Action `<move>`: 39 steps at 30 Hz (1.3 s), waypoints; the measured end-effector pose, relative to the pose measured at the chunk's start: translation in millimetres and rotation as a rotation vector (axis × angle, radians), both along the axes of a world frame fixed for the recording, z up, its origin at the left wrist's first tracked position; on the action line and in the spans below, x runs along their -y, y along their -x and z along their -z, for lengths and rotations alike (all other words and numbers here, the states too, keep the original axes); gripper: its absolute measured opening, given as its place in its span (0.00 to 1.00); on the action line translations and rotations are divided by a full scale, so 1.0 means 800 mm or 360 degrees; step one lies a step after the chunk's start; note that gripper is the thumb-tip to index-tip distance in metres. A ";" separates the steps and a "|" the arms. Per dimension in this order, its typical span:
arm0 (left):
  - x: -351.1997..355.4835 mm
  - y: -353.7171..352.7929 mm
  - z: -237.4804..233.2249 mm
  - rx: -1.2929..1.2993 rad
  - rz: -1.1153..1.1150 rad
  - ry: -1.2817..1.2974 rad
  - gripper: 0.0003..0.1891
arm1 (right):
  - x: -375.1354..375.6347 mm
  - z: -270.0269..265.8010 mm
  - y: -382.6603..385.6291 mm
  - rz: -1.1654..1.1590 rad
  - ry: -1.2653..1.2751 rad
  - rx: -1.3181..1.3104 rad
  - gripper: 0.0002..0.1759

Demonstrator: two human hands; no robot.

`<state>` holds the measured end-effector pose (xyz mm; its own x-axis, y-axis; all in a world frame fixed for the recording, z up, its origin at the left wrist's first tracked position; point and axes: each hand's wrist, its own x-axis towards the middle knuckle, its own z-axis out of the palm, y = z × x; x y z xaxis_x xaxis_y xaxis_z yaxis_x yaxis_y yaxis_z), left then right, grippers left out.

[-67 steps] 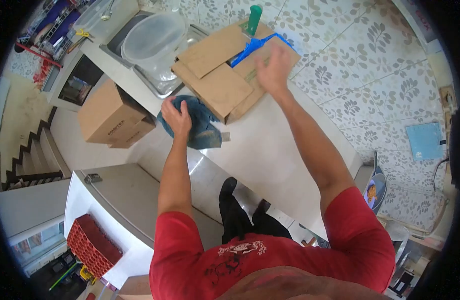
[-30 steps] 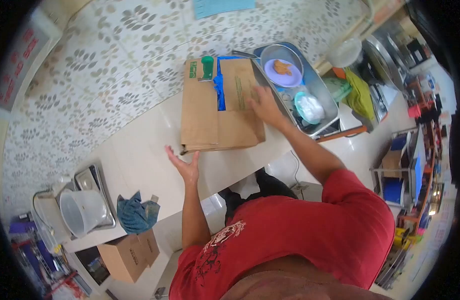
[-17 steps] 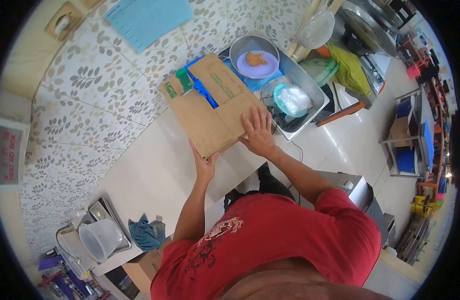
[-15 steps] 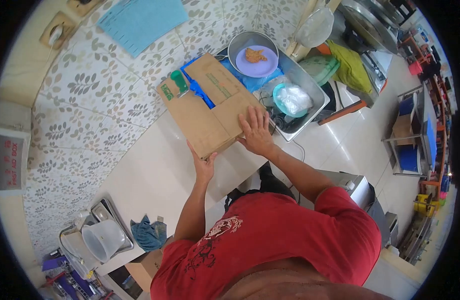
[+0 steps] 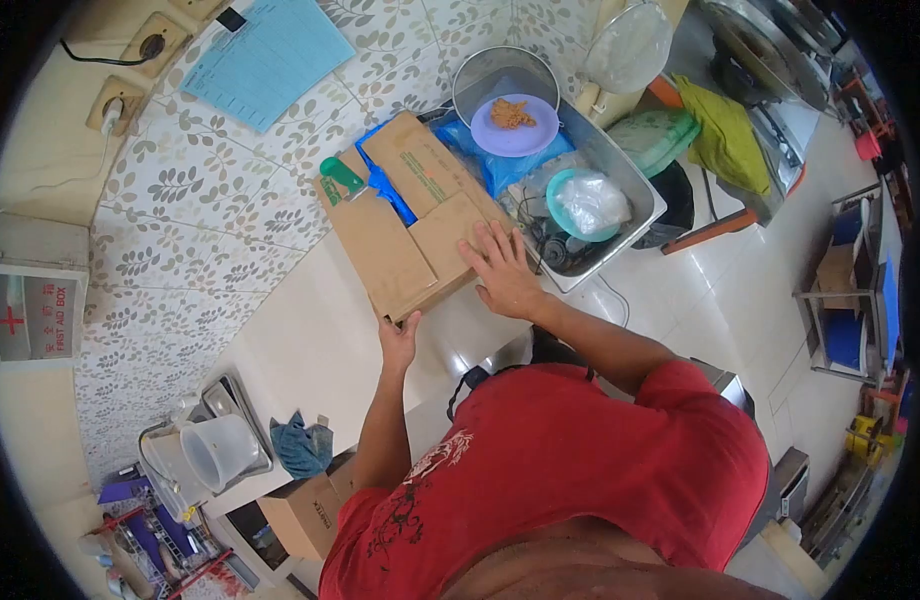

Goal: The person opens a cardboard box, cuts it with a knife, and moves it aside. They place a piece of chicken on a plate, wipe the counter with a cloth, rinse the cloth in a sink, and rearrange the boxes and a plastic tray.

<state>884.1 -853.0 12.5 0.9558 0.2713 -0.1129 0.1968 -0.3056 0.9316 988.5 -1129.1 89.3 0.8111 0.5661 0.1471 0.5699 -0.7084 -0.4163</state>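
Far left: plastic tub (image 5: 212, 452), blue cloth (image 5: 302, 447) just beside it, at counter (image 5: 300, 345) end. Centre: left hand (image 5: 399, 338) curled around near corner of flattened cardboard (image 5: 380, 250), which lies on counter by tiled wall; green-handled tool (image 5: 340, 176) on its far edge. Right hand (image 5: 502, 275) flat, fingers spread, pressing cardboard's right flap, holding nothing. Right: metal tray (image 5: 640, 195) just beside cardboard.

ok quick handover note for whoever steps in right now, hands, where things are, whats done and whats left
Left hand: at the near corner of the cardboard box, fingers on its edge; grip unclear.
Right hand: open, flat on a top flap.
The box lies on the white counter, beside the metal tub. A blue tool with a green handle shows between the flaps. A blue cloth sits at the counter's other end.
Done: box lying flat.
Left: both hands on it, flaps not closed over the tool.
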 end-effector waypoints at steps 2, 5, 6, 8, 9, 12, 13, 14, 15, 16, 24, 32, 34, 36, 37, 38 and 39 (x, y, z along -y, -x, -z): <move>0.008 0.008 -0.016 0.0043 -0.0013 0.0098 0.48 | 0.018 -0.003 -0.004 -0.0059 -0.0302 0.0071 0.38; 0.013 0.011 -0.018 0.0207 -0.0052 0.0160 0.44 | 0.045 0.027 -0.053 0.0322 -0.0890 0.0071 0.28; 0.015 0.012 -0.016 0.0272 -0.0074 0.0171 0.43 | 0.056 0.041 -0.079 0.0523 -0.1102 0.0042 0.24; 0.023 0.010 -0.024 0.0175 -0.0229 0.0182 0.39 | 0.077 0.047 -0.139 0.0954 -0.1513 -0.0398 0.21; 0.028 0.006 -0.029 0.0132 -0.0307 0.0188 0.37 | 0.094 0.067 -0.182 0.1140 -0.1679 -0.0708 0.22; 0.038 -0.007 -0.040 -0.0005 -0.0495 0.0160 0.35 | 0.127 0.075 -0.268 0.1397 -0.1679 -0.1258 0.24; 0.041 -0.007 -0.047 -0.0094 -0.0498 0.0160 0.35 | 0.135 0.071 -0.286 0.1434 -0.1598 -0.1373 0.25; 0.041 -0.004 -0.058 -0.0180 -0.0501 0.0160 0.35 | 0.137 0.082 -0.302 0.1310 -0.1503 -0.1576 0.27; 0.045 -0.002 -0.069 -0.0271 -0.0503 0.0160 0.35 | 0.144 0.098 -0.321 0.1208 -0.1474 -0.1748 0.26; 0.048 0.000 -0.074 -0.0269 -0.0531 0.0137 0.35 | 0.149 0.121 -0.342 0.1105 -0.1440 -0.1917 0.25; 0.070 0.023 -0.072 -0.0232 -0.0645 0.0058 0.36 | 0.144 0.167 -0.384 0.1207 -0.1761 -0.1370 0.16; 0.070 0.012 -0.056 -0.0216 -0.0830 -0.0147 0.32 | 0.141 0.141 -0.394 0.1477 -0.2124 -0.0976 0.26; 0.070 0.011 -0.052 -0.0184 -0.0852 -0.0131 0.31 | 0.150 0.149 -0.403 0.1365 -0.1962 -0.1079 0.22; 0.071 0.012 -0.049 -0.0164 -0.0884 -0.0096 0.31 | 0.162 0.156 -0.412 0.1254 -0.1796 -0.1169 0.20; 0.072 0.011 -0.047 -0.0148 -0.0903 -0.0097 0.31 | 0.170 0.160 -0.416 0.1202 -0.1706 -0.1208 0.19; 0.074 0.010 -0.046 -0.0133 -0.0922 -0.0097 0.31 | 0.175 0.157 -0.416 0.1152 -0.1615 -0.1246 0.19; 0.075 0.009 -0.046 -0.0117 -0.0942 -0.0096 0.31 | 0.180 0.154 -0.415 0.1128 -0.1489 -0.1229 0.18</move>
<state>876.6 -913.1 49.1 0.6304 0.7634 -0.1405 0.4129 -0.1765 0.8935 1320.4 -1273.5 -34.1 0.9274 -0.0499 -0.3708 -0.3727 -0.0354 -0.9273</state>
